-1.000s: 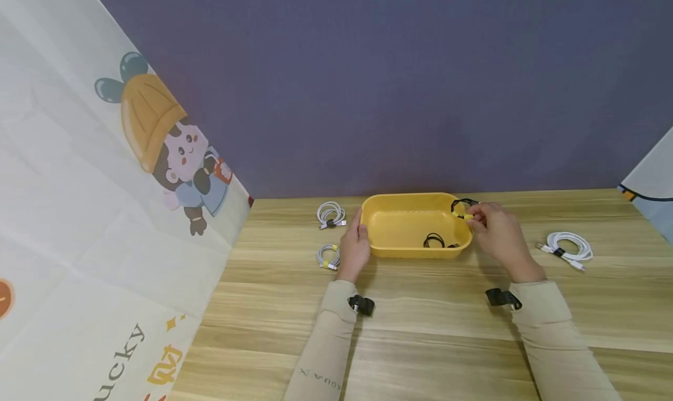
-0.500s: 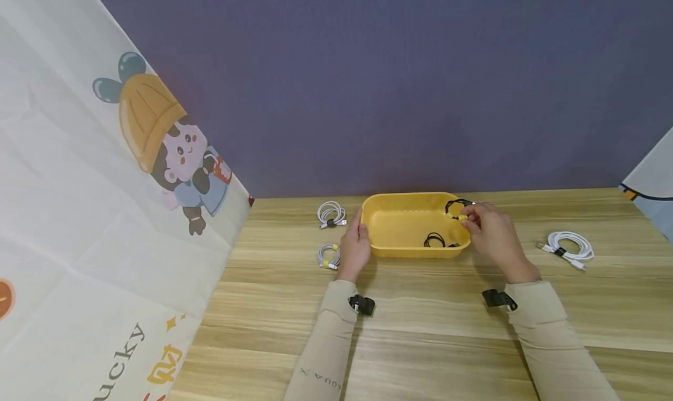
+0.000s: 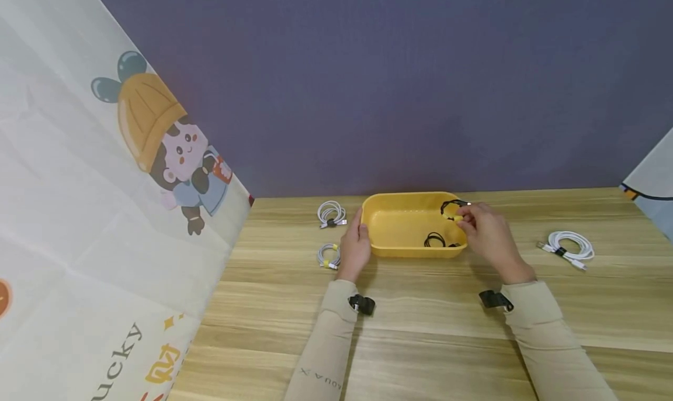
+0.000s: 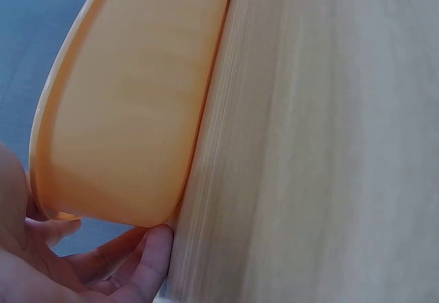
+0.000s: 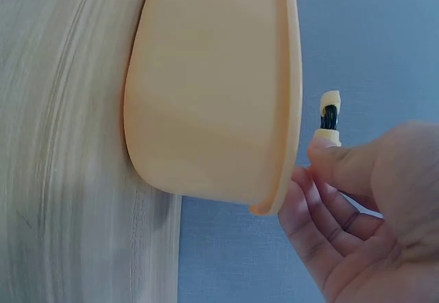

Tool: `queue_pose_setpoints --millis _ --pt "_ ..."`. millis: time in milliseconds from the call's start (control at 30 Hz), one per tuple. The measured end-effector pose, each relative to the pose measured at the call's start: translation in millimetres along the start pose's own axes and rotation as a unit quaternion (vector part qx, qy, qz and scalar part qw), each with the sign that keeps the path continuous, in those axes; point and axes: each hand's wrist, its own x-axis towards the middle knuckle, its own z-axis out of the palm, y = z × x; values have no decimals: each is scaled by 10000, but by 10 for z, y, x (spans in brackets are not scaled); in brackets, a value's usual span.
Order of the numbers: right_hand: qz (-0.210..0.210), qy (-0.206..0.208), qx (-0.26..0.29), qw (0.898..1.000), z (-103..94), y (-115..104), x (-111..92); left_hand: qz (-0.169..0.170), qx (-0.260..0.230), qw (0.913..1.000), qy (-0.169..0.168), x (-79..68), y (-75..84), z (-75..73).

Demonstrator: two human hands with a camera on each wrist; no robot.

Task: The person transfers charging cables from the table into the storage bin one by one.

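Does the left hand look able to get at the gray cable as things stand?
Probably yes. The gray cable lies on the table right beside the left hand, and nothing visible stands between them, but the hand would likely have to release the yellow tray first.

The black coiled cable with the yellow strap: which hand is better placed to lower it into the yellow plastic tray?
Probably the right hand: it pinches the black coiled cable by its yellow strap, at the right end of the yellow plastic tray. The left hand holds the tray's opposite end.

Right hand [image 3: 489,234] partly hides its black cable [image 5: 329,118].
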Motion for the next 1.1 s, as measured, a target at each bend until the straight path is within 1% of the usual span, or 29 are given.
queue_pose_setpoints --millis 200,467,767,1100 --pt "-75 -78 34 9999 16 69 97 24 7 9999 128 58 18 56" --pt "-211 -187 -4 9996 28 164 230 -38 35 9997 242 138 54 132" --pt "-357 -119 21 9993 70 295 379 -166 14 9994 305 228 107 214" --pt "-425 -308 -43 9986 115 425 542 -198 -28 9989 424 316 148 316"
